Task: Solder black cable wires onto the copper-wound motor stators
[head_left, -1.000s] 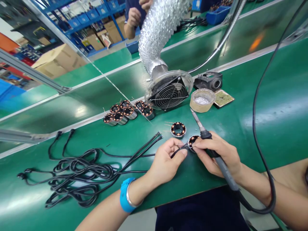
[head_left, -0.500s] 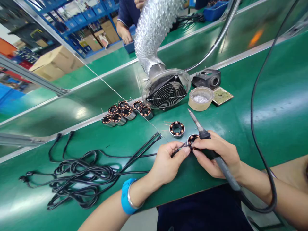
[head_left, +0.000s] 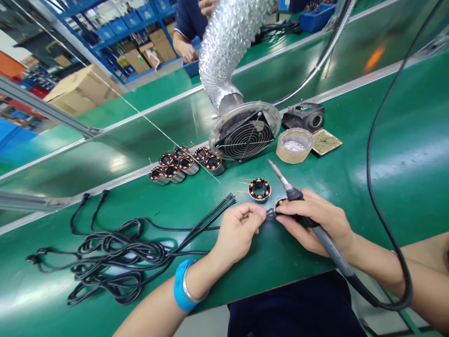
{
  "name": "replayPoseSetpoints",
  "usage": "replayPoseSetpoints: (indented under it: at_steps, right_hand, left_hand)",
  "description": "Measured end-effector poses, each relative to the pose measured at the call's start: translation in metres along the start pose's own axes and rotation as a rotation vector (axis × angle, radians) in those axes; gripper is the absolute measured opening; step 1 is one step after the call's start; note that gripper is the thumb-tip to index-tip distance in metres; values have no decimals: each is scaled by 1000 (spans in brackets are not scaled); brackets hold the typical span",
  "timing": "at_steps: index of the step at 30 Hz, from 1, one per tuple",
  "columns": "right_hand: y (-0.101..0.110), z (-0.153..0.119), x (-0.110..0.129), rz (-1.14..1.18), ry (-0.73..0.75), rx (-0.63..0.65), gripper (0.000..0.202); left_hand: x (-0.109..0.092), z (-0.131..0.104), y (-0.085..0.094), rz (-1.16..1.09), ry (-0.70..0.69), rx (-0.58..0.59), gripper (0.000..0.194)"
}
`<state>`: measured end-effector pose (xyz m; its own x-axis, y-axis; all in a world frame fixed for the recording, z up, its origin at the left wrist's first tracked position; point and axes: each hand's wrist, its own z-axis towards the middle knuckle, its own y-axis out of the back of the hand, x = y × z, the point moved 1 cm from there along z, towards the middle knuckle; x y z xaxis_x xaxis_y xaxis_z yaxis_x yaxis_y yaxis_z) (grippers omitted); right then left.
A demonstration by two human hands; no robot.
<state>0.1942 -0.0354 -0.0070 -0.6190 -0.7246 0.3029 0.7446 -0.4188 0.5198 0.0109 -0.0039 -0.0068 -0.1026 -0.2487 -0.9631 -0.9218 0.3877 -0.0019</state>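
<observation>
My left hand (head_left: 240, 231) is closed in a pinch at the left of a copper-wound ring (head_left: 279, 204); thin wire ends show by its fingertips, but what exactly it grips is too small to tell. My right hand (head_left: 317, 224) is wrapped round a soldering iron (head_left: 326, 241), its tip pointing up and left, while thumb and finger touch the ring, which they mostly hide. Just beyond lies another wound ring (head_left: 259, 190) with thin leads sticking out to the left. Black cables (head_left: 119, 252) lie coiled on the green table, their stripped ends near my left hand.
Several wound cores (head_left: 171, 172) stand along the back ledge. A fan (head_left: 245, 135) on a silver duct (head_left: 224, 51) hangs over the table, beside a round solder pot (head_left: 295, 146), a square pad (head_left: 326, 142) and a black holder (head_left: 305, 115). Across the bench is a person's arm (head_left: 184, 47).
My left hand has shifted slightly left, away from the ring, and its fingers have drawn together. The iron's tip has moved a little left, and my right hand covers more of the ring.
</observation>
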Motion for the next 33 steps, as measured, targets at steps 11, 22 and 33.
replayPoseSetpoints:
  at_steps: [11,22,33]
  right_hand:
    - [6,16,-4,58,71,153,34]
    - [0,25,-5,115,39,239,26]
    - [-8,9,0,-34,33,123,29]
  left_hand:
    - [-4,-5,0,160,-120,0,46]
    - [5,-13,-1,232,-227,-74,39]
    - [21,-32,-1,100,-195,41,49]
